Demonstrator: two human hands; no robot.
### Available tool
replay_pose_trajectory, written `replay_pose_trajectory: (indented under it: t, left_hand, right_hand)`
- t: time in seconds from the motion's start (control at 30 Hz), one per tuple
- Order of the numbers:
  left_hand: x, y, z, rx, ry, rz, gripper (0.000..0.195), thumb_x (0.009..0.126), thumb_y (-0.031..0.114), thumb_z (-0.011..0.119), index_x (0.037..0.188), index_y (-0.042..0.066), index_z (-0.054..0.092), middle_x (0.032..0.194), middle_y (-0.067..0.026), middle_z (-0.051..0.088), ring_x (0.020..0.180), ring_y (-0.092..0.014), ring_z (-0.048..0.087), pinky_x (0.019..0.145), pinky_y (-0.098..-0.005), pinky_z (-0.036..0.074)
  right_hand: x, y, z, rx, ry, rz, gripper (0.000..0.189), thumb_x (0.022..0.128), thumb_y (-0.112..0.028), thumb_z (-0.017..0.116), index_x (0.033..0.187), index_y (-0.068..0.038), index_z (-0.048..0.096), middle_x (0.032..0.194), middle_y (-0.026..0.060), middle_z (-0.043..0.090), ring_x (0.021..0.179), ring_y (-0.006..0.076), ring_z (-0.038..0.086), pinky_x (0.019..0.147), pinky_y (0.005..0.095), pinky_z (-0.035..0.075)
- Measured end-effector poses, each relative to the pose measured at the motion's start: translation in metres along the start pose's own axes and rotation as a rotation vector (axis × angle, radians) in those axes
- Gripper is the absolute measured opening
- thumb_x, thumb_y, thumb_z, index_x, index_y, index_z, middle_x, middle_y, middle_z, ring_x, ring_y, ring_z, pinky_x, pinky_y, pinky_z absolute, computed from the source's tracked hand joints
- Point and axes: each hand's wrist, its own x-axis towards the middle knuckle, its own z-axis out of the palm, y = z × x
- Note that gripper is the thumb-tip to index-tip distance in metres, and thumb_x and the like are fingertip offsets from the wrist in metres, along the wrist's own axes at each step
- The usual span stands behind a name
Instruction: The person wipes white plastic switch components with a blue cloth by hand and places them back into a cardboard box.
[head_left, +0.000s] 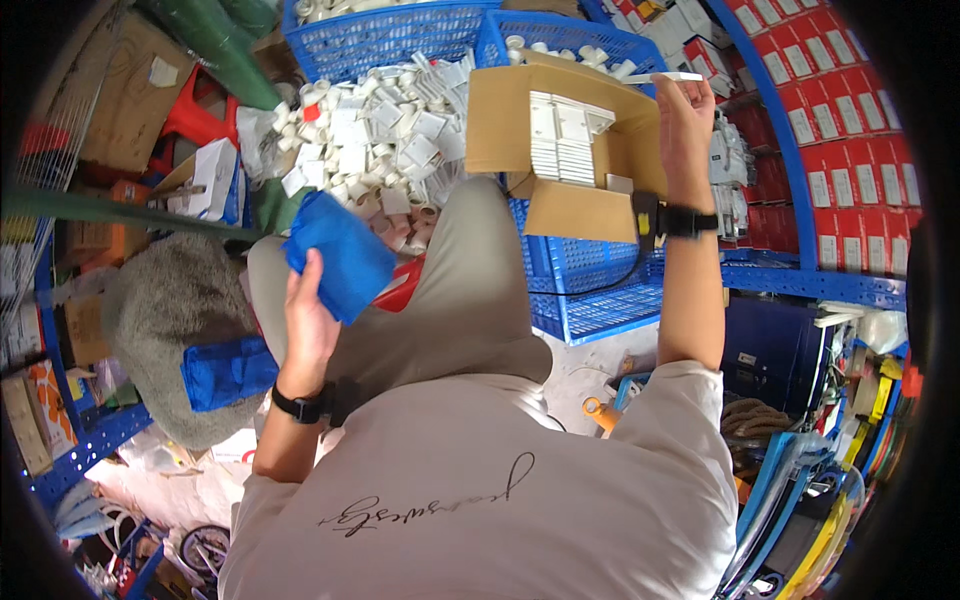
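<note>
My left hand (309, 315) grips a folded blue cloth (341, 251) above my left thigh, its thumb lying across the near side. Raised at the upper right, my right hand (686, 120) pinches a thin white plate (671, 77), seen nearly edge-on. Below and left of that hand stands a cardboard box (499, 120) with its flaps spread. Inside it, white square plates (566, 142) are stacked in rows. The box rests on a blue plastic crate (589, 307). A heap of white pipe fittings and plates (375, 135) lies beyond my knees.
Blue crates (390, 41) of white fittings stand behind the heap. A second blue cloth bundle (229, 373) lies on a grey fleecy cover (180, 300) at left. Red boxes (840, 120) fill the right shelf. A dark cable (585, 291) crosses the blue crate.
</note>
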Motion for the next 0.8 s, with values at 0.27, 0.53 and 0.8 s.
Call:
replay_pose_trajectory:
  t: [0.27,0.53,0.8]
  left_hand:
    - [0.010,0.011,-0.015,0.048,0.092,0.055,0.045,0.095,0.024,0.046,0.134,0.003,0.034,0.131,-0.0140,0.044,0.119,-0.028,0.046,0.099,-0.0432,0.039]
    - [0.028,0.014,-0.042,0.132,0.259,0.016,0.046,0.093,0.027,0.050,0.131,0.004,0.039,0.128,-0.0108,0.047,0.113,-0.024,0.050,0.096,-0.0383,0.041]
    - [0.047,0.015,-0.044,0.147,0.381,-0.083,0.041,0.094,0.025,0.049,0.128,0.005,0.042,0.126,-0.0106,0.049,0.112,-0.024,0.051,0.096,-0.0392,0.042]
  right_hand:
    - [0.035,0.131,-0.083,-0.548,0.492,0.509,0.062,0.065,-0.011,0.076,0.116,-0.003,0.041,0.097,0.0105,0.054,0.080,0.0204,0.055,0.057,0.0314,0.044]
    - [0.022,0.192,-0.113,-0.250,0.204,1.142,0.039,0.069,-0.009,0.073,0.097,-0.003,0.048,0.068,0.0068,0.054,0.054,0.0211,0.057,0.057,0.0334,0.051]
    - [0.026,0.219,-0.112,-0.132,0.044,1.059,0.030,0.075,-0.014,0.069,0.101,-0.004,0.056,0.091,0.0066,0.059,0.081,0.0185,0.059,0.074,0.0338,0.048]
